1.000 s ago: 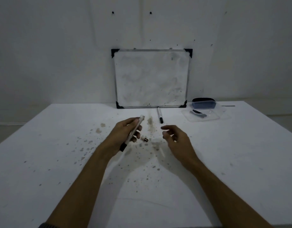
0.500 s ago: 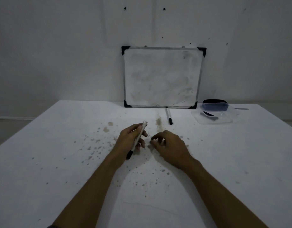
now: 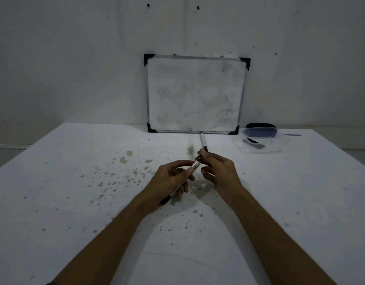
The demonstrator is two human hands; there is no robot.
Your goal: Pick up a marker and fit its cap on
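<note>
Your left hand [image 3: 170, 179] holds a white marker body [image 3: 184, 177] above the middle of the tabletop [image 3: 74, 192], fingers and thumb curled round the barrel. The marker is tilted, its black end low toward 7 o'clock, below your palm, and its open end raised toward 1 o'clock. Your right hand [image 3: 220, 173] sits just beside it at 3 o'clock, its grip narrow: thumb and forefinger pinch a small metallic tip piece [image 3: 199, 157] right at the marker's open end. Whether the piece touches the barrel cannot be told.

At 12 o'clock from your hands a second marker [image 3: 203, 140] lies flat on the tabletop, pointing away from you toward the whiteboard [image 3: 195, 93], which leans upright against the wall at the far edge. At 2 o'clock, well apart from your hands, a clear plastic tray [image 3: 260, 146] holds a small dark item, and a dark-lidded container [image 3: 261, 130] stands just behind it. Brownish specks and stains [image 3: 124, 159] are scattered over the tabletop, thickest at 10 o'clock from your left hand.
</note>
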